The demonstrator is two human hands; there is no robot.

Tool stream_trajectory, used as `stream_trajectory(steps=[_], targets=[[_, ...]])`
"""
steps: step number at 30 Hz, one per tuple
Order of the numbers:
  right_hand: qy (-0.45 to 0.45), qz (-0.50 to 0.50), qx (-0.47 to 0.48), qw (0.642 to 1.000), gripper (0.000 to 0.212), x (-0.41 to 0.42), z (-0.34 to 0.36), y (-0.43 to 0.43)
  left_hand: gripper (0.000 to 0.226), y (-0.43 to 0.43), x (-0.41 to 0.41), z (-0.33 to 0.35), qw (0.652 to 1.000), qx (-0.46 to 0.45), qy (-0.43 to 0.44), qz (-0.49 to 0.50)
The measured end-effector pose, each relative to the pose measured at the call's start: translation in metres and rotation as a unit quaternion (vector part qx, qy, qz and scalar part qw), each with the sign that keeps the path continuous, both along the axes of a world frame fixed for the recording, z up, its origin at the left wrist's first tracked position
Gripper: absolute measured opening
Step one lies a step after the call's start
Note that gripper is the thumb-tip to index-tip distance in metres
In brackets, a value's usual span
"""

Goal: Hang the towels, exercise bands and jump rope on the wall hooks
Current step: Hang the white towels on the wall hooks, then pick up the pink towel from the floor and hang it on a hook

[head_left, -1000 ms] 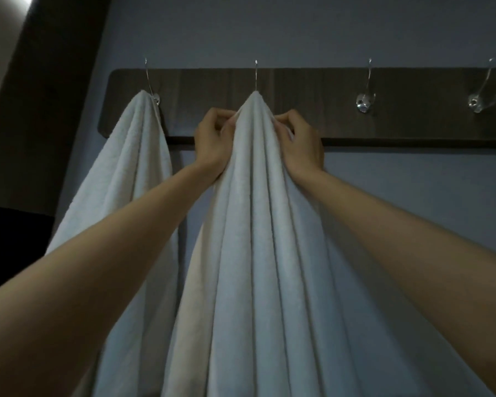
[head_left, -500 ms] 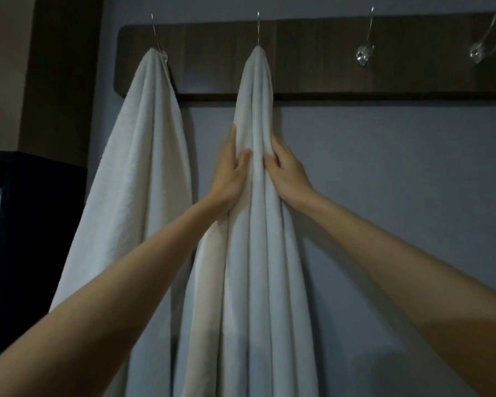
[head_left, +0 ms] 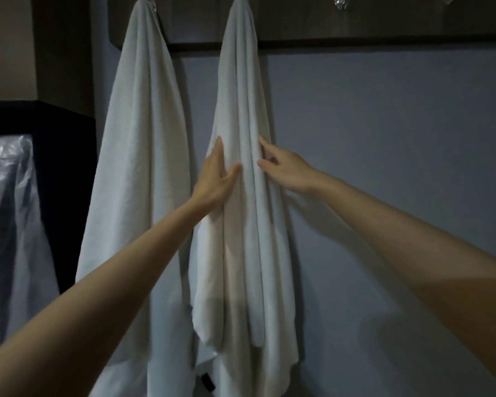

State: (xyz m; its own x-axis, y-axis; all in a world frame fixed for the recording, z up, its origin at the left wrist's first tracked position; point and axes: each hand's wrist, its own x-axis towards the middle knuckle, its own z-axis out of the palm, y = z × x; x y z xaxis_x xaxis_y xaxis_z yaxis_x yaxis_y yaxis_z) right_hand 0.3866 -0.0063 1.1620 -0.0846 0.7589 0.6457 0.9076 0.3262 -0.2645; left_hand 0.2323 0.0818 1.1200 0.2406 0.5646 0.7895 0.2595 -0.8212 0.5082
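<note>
Two white towels hang from the dark wooden hook rail (head_left: 355, 21) at the top of the view. The left towel (head_left: 138, 156) hangs untouched. The second towel (head_left: 241, 81) falls in long folds right of it. My left hand (head_left: 216, 179) lies flat against that towel's left folds, fingers extended and thumb spread. On the towel's right edge my right hand (head_left: 281, 167) touches with loosely curled fingers; neither hand grips the cloth. Two bare metal hooks (head_left: 341, 1) show at the rail's top right. No exercise bands or jump rope are in view.
A grey wall (head_left: 384, 167) spreads to the right of the towels. Clear plastic sheeting (head_left: 9, 202) drapes over something at the far left, before a dark panel (head_left: 63, 167). A small black tag (head_left: 208, 382) hangs at the second towel's bottom.
Both hands slid down the second towel from its top at the hook to mid-height and went from pinching it to resting on it. The view dropped, so the rail sits at the top edge.
</note>
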Motion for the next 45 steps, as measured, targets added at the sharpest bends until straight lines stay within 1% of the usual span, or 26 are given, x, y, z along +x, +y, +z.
stream_trajectory(steps=[2, 4, 7, 10, 12, 14, 19, 25, 27, 32, 35, 40, 43, 45], targets=[[0.001, 0.005, 0.001, 1.000, 0.057, 0.003, -0.016, -0.022, 0.072, -0.020, -0.006, -0.018, 0.999, 0.001, 0.020, 0.050], [-0.009, -0.001, 0.027, 1.000, 0.057, 0.006, -0.033, -0.045, 0.069, -0.045, -0.013, -0.032, 0.995, 0.012, 0.045, 0.083], [-0.024, -0.017, 0.060, 0.998, 0.055, 0.009, -0.054, -0.085, 0.063, -0.094, -0.020, -0.046, 0.989, 0.054, 0.089, 0.109], [-0.048, -0.054, 0.087, 0.994, 0.050, 0.011, -0.073, -0.130, 0.060, -0.132, -0.025, -0.060, 0.975, 0.096, 0.138, 0.142], [-0.066, -0.073, 0.091, 0.991, 0.049, 0.012, -0.089, -0.159, 0.058, -0.152, -0.028, -0.069, 0.967, 0.119, 0.160, 0.161], [-0.090, -0.091, 0.091, 0.988, 0.049, 0.014, -0.110, -0.185, 0.057, -0.171, -0.030, -0.082, 0.960, 0.137, 0.173, 0.169], [-0.126, -0.146, 0.082, 0.978, 0.049, 0.016, -0.169, -0.239, 0.055, -0.217, -0.032, -0.122, 0.950, 0.144, 0.227, 0.161], [-0.148, -0.209, 0.055, 0.965, 0.047, -0.002, -0.243, -0.293, 0.053, -0.254, -0.038, -0.176, 0.943, 0.153, 0.272, 0.111], [-0.147, -0.230, 0.012, 0.962, 0.047, -0.013, -0.266, -0.309, 0.053, -0.263, -0.042, -0.195, 0.944, 0.146, 0.282, 0.087], [-0.100, -0.283, -0.073, 0.951, 0.049, -0.040, -0.321, -0.359, 0.053, -0.284, -0.048, -0.250, 0.943, 0.130, 0.306, 0.017], [-0.082, -0.306, -0.120, 0.941, 0.049, -0.050, -0.352, -0.395, 0.052, -0.303, -0.045, -0.286, 0.935, 0.105, 0.337, -0.032], [-0.049, -0.351, -0.188, 0.916, 0.045, -0.055, -0.407, -0.455, 0.052, -0.342, -0.032, -0.337, 0.922, 0.080, 0.366, -0.101], [-0.049, -0.388, -0.219, 0.894, 0.043, -0.057, -0.431, -0.484, 0.055, -0.361, -0.023, -0.362, 0.906, 0.054, 0.398, -0.133], [-0.029, -0.411, -0.240, 0.879, 0.044, -0.056, -0.447, -0.504, 0.058, -0.376, -0.013, -0.380, 0.895, 0.052, 0.415, -0.156]])
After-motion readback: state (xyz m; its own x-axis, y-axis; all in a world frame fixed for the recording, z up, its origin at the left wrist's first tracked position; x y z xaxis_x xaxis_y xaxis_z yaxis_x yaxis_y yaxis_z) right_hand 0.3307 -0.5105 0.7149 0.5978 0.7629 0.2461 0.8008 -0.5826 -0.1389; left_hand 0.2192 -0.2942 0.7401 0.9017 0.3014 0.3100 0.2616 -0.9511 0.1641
